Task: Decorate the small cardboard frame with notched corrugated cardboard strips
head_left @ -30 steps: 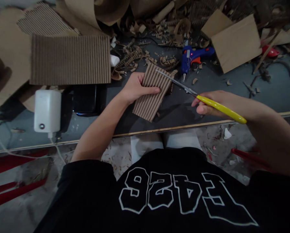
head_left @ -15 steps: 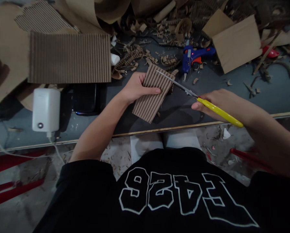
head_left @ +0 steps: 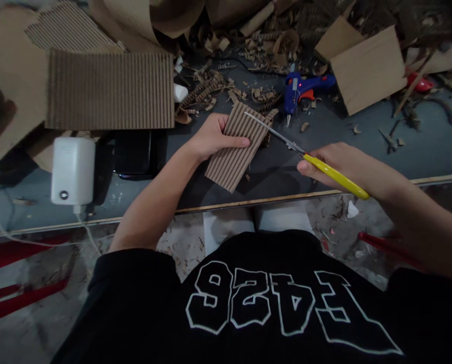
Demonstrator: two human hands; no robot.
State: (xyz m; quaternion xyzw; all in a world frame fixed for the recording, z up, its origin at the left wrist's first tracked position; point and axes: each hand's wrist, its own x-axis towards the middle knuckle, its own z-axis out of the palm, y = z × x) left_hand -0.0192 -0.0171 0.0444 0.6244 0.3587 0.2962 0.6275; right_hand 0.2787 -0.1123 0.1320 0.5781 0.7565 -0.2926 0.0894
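My left hand [head_left: 210, 135] grips a small ribbed piece of corrugated cardboard [head_left: 235, 151], thumb across its face, holding it over the grey table [head_left: 418, 146]. My right hand [head_left: 337, 162] is closed round yellow-handled scissors [head_left: 305, 154]. Their steel blades reach left onto the far right corner of the piece. Cardboard scraps [head_left: 218, 88] lie just beyond it.
A blue glue gun [head_left: 299, 88] with a lit red light lies behind the scissors. A large corrugated sheet [head_left: 110, 91] sits at left above a white power adapter [head_left: 72, 169] and a black device [head_left: 135, 154]. Folded cardboard [head_left: 365, 68] stands at right. The table's front edge runs below my hands.
The scissors and my right hand have shifted slightly left, toward the cardboard piece. My left hand keeps the piece almost still.
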